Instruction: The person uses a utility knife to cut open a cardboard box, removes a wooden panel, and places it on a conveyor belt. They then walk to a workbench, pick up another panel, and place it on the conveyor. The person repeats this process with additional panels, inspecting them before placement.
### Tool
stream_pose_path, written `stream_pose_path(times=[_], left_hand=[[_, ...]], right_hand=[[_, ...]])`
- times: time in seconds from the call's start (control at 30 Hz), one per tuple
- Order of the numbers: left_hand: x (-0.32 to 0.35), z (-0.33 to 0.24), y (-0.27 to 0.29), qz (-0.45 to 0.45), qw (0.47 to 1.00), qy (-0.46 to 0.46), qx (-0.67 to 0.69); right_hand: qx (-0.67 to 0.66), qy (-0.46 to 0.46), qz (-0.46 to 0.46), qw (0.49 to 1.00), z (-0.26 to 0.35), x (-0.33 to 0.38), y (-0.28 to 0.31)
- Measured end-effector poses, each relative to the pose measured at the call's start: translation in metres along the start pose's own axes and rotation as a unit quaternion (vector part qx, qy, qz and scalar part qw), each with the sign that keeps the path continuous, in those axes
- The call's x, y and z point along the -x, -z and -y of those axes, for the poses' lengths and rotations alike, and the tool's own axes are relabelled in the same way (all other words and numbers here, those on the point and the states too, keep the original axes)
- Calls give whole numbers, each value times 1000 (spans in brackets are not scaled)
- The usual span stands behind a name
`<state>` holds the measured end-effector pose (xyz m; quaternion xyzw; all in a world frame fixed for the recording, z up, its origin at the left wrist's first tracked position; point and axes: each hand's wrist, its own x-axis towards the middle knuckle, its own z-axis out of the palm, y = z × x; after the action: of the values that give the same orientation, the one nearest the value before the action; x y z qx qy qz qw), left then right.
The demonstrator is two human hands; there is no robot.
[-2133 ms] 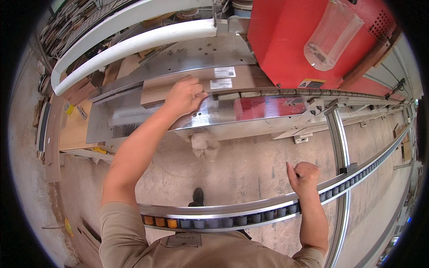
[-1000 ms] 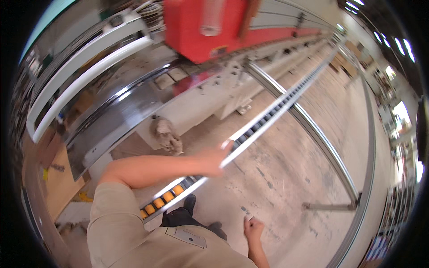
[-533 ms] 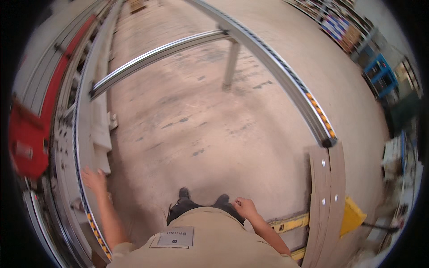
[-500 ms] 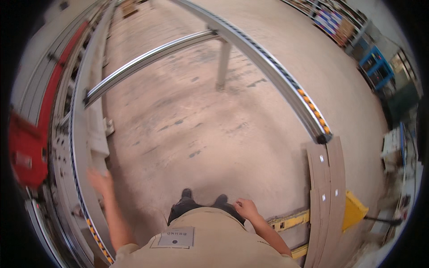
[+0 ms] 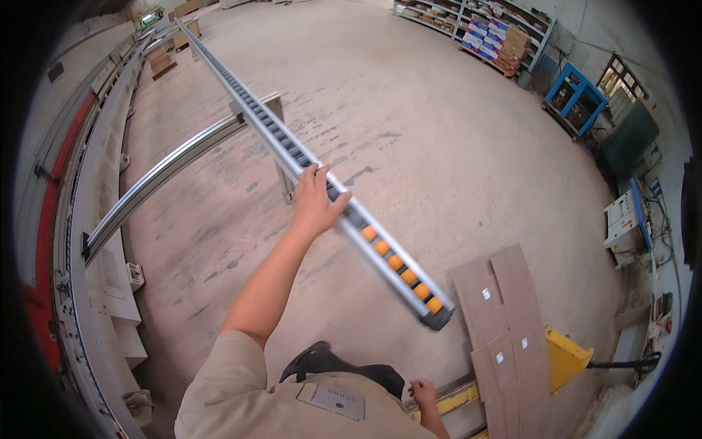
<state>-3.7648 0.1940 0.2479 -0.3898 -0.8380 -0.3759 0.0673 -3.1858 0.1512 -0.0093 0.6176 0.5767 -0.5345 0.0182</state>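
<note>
A long aluminium roller rail (image 5: 272, 126) runs diagonally across the view, with black rollers and a row of orange rollers (image 5: 395, 262) towards its near end. My left hand (image 5: 314, 205) rests on this rail just before the orange section, its fingers over the far-left edge and its thumb across the rollers. Low by my side hangs my right hand (image 5: 422, 393), fingers curled, with nothing visible in it. It is nearest to the brown boards (image 5: 504, 322) stacked on the right, which bear small white labels.
A curved-looking metal crossbar (image 5: 175, 159) joins the rail to the long machine (image 5: 102, 212) on the left. A yellow pallet jack (image 5: 567, 360) carries the boards. Blue equipment (image 5: 576, 99), a control cabinet (image 5: 627, 223) and shelves (image 5: 537, 29) stand along the right wall.
My left hand has left the machine's side and come onto the roller rail. My view has shifted, and my body has turned towards the rail. My right hand stays low.
</note>
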Motion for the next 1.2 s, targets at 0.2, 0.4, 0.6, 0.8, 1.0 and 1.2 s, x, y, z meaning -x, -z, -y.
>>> stream_pose_path(times=[0.2, 0.4, 0.6, 0.8, 1.0, 1.2], left_hand=[[-57, -11, -42, 4, 964, 220, -152], [-65, -5, -41, -25, 921, 357, -154], [-47, 8, -35, -8, 919, 357, -168], [-69, -33, -28, 65, 878, 425, -210], [-218, -34, -128, -46, 800, 394, -450], [-379, 5, -364, 303, 925, 229, -21]], right_hand=[[87, 11, -15, 996, -142, -108, 102], [90, -44, 44, 994, -95, -263, 263], [101, -70, 2, 992, 15, -441, 431], [-2, -54, 38, 998, 152, -577, 375], [191, 88, 275, 938, 364, -668, 239], [225, 260, 223, 912, 615, -736, 205]])
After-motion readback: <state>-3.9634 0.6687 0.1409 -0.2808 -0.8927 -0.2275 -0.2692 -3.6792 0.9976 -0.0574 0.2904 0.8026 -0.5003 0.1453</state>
